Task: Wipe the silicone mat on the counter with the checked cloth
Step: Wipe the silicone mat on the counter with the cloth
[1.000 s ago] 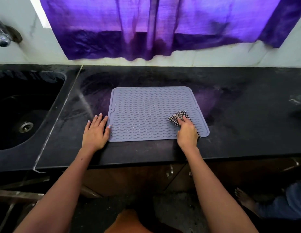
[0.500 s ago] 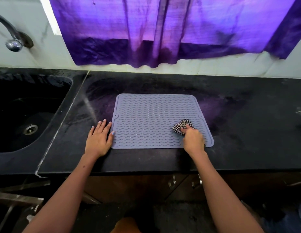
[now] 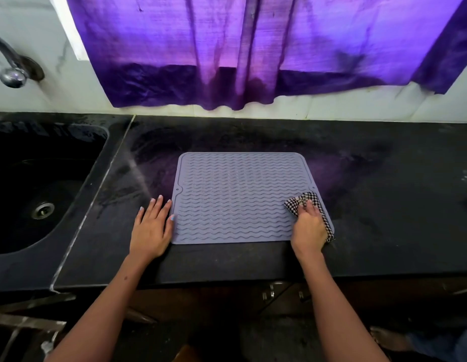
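Right hand (image 3: 309,227) bunches the soft checked cloth (image 3: 308,205) lower right on the floppy, grippy-looking silicone mat (image 3: 235,197); left hand (image 3: 151,228) lies flat, fingers spread, pinning its left edge.

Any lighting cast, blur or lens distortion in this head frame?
Head view: daylight through the purple curtain tints the black counter beside the mat; wide-angle lens bows the counter's edges; curtain and tap look softly blurred.

1. The black bench (image 3: 253,259) ran left to right, with a sink (image 3: 31,194) set into its left end.
2. A grey silicone mat (image 3: 235,194) lay flat on it.
3. The left hand (image 3: 152,228) rested flat on the bench, touching the mat's left edge.
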The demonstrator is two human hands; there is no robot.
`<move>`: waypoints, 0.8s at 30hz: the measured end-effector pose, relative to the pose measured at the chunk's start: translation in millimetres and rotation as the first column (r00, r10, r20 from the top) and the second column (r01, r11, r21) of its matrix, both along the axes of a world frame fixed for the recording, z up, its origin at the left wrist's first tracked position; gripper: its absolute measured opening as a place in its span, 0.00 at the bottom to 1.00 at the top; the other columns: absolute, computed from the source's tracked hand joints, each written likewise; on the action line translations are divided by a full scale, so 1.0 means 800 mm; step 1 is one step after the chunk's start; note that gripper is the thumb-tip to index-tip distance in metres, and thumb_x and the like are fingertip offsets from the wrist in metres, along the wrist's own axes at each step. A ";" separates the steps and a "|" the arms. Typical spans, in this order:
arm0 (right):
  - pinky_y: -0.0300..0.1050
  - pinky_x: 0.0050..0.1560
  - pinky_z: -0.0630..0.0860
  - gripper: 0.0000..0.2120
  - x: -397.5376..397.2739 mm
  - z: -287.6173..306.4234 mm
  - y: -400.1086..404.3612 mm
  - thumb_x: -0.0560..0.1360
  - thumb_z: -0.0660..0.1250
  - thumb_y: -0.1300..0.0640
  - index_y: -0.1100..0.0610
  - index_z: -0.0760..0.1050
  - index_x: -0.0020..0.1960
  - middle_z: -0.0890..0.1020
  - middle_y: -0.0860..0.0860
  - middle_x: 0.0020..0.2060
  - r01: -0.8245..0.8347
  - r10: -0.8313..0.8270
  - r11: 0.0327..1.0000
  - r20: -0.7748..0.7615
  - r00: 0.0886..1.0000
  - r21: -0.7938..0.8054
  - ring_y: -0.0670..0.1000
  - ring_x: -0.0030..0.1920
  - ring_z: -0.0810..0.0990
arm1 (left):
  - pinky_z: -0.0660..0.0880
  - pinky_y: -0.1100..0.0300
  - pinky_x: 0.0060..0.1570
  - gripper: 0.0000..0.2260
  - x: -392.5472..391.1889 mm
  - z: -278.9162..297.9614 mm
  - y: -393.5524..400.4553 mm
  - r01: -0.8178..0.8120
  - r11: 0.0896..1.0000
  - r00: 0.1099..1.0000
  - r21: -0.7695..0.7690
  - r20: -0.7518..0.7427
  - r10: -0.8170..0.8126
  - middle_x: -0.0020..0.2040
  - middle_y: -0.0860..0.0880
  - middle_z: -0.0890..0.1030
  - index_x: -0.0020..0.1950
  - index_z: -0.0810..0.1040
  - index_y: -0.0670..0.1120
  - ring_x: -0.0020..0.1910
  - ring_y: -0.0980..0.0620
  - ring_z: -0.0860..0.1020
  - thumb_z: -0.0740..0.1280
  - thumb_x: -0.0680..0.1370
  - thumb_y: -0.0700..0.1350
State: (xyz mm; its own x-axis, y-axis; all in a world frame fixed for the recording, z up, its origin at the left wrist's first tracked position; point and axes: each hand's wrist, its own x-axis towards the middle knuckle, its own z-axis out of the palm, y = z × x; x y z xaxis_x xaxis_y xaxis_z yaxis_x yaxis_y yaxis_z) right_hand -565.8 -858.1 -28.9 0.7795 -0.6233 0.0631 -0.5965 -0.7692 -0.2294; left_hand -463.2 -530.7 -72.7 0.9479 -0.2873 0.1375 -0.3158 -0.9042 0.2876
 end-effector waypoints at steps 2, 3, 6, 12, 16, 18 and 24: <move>0.48 0.68 0.64 0.20 0.005 0.005 0.003 0.80 0.51 0.65 0.59 0.67 0.70 0.63 0.54 0.73 0.002 -0.004 0.999 -0.044 0.999 -0.035 0.55 0.72 0.64 | 0.47 0.50 0.73 0.33 0.000 -0.001 0.000 0.002 1.000 1.000 0.003 0.000 -0.002 0.75 0.46 0.59 0.74 0.61 0.46 0.75 0.50 0.53 0.39 0.75 0.60; 0.48 0.67 0.66 0.19 0.008 0.008 0.004 0.80 0.51 0.65 0.60 0.68 0.69 0.64 0.55 0.72 0.008 -0.011 0.999 -0.059 0.998 -0.048 0.55 0.71 0.65 | 0.48 0.50 0.73 0.32 0.000 -0.001 0.000 0.003 1.000 1.000 0.003 0.001 -0.003 0.75 0.46 0.59 0.74 0.62 0.46 0.75 0.50 0.53 0.39 0.76 0.60; 0.50 0.63 0.70 0.18 0.015 0.016 0.006 0.80 0.51 0.65 0.62 0.72 0.65 0.67 0.57 0.70 0.028 -0.037 0.997 -0.112 0.993 -0.077 0.57 0.68 0.68 | 0.49 0.49 0.73 0.32 0.000 -0.001 0.000 0.003 1.000 1.000 0.002 0.005 -0.003 0.75 0.46 0.59 0.73 0.62 0.46 0.75 0.49 0.54 0.39 0.76 0.60; 0.51 0.57 0.74 0.13 0.018 0.040 0.001 0.78 0.56 0.65 0.64 0.75 0.59 0.76 0.61 0.61 0.097 -0.092 0.995 -0.120 0.988 0.030 0.61 0.60 0.76 | 0.49 0.48 0.73 0.33 0.001 0.002 0.000 0.007 1.000 1.000 -0.010 -0.011 -0.007 0.75 0.45 0.60 0.73 0.63 0.45 0.75 0.48 0.54 0.39 0.75 0.60; 0.51 0.59 0.72 0.17 0.030 0.066 -0.034 0.78 0.60 0.58 0.65 0.74 0.62 0.76 0.65 0.60 0.294 -0.332 0.870 0.031 0.943 0.395 0.65 0.61 0.74 | 0.51 0.46 0.72 0.32 0.004 0.010 -0.003 -0.012 1.000 1.000 -0.024 -0.002 0.012 0.74 0.44 0.63 0.71 0.66 0.44 0.74 0.47 0.58 0.40 0.75 0.59; 0.50 0.61 0.71 0.16 0.040 0.072 -0.041 0.78 0.59 0.59 0.62 0.75 0.63 0.77 0.64 0.61 0.298 -0.387 0.834 0.108 0.916 0.464 0.64 0.62 0.74 | 0.51 0.46 0.72 0.29 0.009 0.017 -0.009 -0.039 0.999 0.999 -0.032 0.012 0.040 0.72 0.44 0.65 0.70 0.68 0.44 0.73 0.47 0.60 0.44 0.76 0.56; 0.50 0.59 0.73 0.18 0.071 0.052 -0.011 0.77 0.60 0.66 0.58 0.73 0.66 0.75 0.59 0.64 0.068 -0.107 0.970 0.159 0.982 0.232 0.61 0.61 0.75 | 0.51 0.47 0.72 0.31 0.043 0.022 -0.027 -0.035 0.998 0.999 -0.051 0.005 0.035 0.73 0.43 0.64 0.71 0.65 0.42 0.74 0.46 0.59 0.43 0.75 0.56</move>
